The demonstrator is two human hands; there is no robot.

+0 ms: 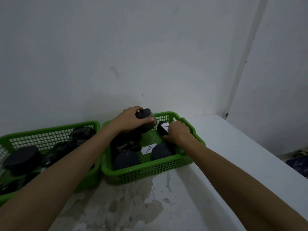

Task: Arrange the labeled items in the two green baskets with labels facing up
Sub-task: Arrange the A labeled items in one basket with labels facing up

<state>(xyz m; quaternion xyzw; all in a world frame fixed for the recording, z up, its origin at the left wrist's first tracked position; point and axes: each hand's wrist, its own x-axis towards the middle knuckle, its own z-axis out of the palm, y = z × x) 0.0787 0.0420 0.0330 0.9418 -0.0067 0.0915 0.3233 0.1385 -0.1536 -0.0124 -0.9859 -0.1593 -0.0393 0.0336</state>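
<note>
Nearest lies a white surface (208, 189), stained with a grey-brown blotch in front of the baskets. On it, side by side and touching, stand two green baskets: the left basket (50, 130), crossed by the left forearm, holds several dark items, one a black round lid-like shape (21, 158) at its near left. The right basket (150, 170) holds two dark round-topped items at its near side, one left (126, 160) and one right (162, 151), with a white label (149, 148) marked "A" facing up between them. Further in, the right hand (179, 134) has its fingers curled around a dark item (163, 128) whose white label faces up, near the basket's far right corner. The left hand (130, 120) grips a dark jar-like item (146, 120), raised and tilted over the far left part of the right basket. Behind everything rises a pale wall (150, 47).
</note>
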